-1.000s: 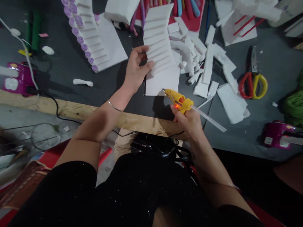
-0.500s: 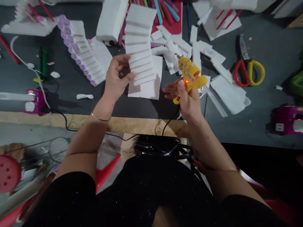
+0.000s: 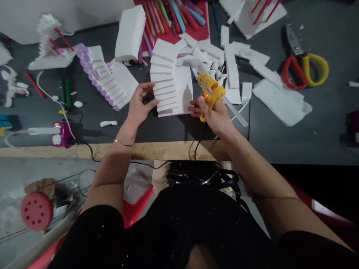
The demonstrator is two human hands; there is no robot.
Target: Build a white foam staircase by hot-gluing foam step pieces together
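Observation:
A white foam staircase (image 3: 164, 80) with several narrow steps stands over the left part of a white sheet (image 3: 185, 89). The thumb and fingers of my left hand (image 3: 140, 102) close on its left edge. My right hand (image 3: 214, 114) is wrapped round a yellow hot glue gun (image 3: 209, 89) with a lit orange light. A clear glue stick (image 3: 235, 112) pokes out of the gun's back. Its nozzle points up and left, apart from the staircase, above white foam scraps. To the left lies another white staircase (image 3: 112, 87), edged with purple paper rolls.
Scissors (image 3: 304, 71) with red and yellow handles lie at the right. A white foam block (image 3: 130, 33) sits beside markers on a red tray (image 3: 179, 37). A purple power socket (image 3: 62, 134) is near the wooden table edge (image 3: 168, 150), with cords hanging past it.
My left hand has brought the staircase down towards me and left over the sheet, so their near ends almost line up. The glue gun has come nearer the sheet. The camera view has shifted.

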